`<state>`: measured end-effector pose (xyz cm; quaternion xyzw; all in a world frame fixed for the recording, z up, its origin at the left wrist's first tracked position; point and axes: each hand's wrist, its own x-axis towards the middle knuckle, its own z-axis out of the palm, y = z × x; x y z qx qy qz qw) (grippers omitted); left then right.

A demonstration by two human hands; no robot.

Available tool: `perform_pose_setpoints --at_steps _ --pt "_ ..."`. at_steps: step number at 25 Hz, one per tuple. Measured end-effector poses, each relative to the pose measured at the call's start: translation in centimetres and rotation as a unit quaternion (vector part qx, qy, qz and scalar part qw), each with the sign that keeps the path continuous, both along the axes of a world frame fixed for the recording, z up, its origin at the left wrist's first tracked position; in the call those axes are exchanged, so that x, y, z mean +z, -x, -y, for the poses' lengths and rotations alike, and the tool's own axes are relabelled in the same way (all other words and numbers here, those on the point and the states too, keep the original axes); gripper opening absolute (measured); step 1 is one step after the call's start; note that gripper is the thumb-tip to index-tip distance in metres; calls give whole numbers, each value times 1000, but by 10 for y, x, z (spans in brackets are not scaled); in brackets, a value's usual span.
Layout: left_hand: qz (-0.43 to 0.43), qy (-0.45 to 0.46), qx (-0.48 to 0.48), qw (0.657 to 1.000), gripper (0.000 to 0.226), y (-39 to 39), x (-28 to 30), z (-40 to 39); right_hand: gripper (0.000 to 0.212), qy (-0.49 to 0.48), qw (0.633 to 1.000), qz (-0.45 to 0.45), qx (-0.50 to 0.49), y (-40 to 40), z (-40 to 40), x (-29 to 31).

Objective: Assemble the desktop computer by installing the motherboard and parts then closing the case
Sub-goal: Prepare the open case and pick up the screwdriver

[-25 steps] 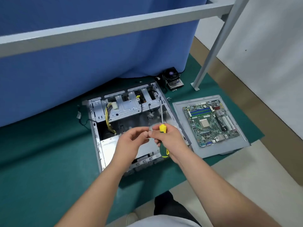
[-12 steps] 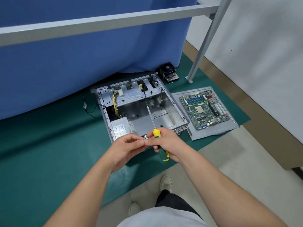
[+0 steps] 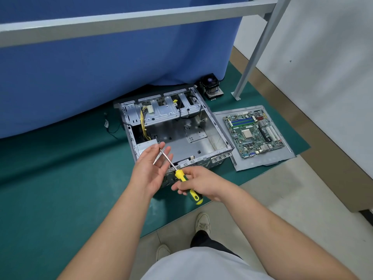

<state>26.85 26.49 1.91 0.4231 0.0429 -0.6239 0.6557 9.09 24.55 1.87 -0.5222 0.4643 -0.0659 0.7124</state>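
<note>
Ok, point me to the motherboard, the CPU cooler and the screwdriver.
motherboard (image 3: 253,133), head view, on the green board near the CPU socket.
CPU cooler (image 3: 211,84), head view, on the black fan top.
screwdriver (image 3: 180,175), head view, on the yellow handle end by the shaft.

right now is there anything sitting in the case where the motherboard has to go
Nothing visible does. The motherboard lies on the side panel to the right of the open case, whose floor shows bare metal. The yellow cable bundle hangs at the left end, by the drive cage.
</note>
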Motion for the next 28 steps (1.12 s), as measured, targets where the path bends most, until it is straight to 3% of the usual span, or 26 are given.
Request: perform_pose_setpoints --at_steps 3,6,14,23,28 --pt "-26 -18 52 998 6 -3 -4 -2 23 28 996 -1 -88 11 3 1" --pt "-50 -25 54 997 8 -3 -5 -7 14 144 978 -72 -134 22 -1 -5" --pt "-120 -29 43 991 10 -4 -4 -17 13 278 948 -92 -123 30 -10 -11" --pt "-79 -22 32 996 11 -16 -9 -27 12 307 937 -111 -127 19 -22 -10" --pt "-21 -47 21 998 22 -27 -10 -34 19 389 901 -159 -112 5 -38 -9"
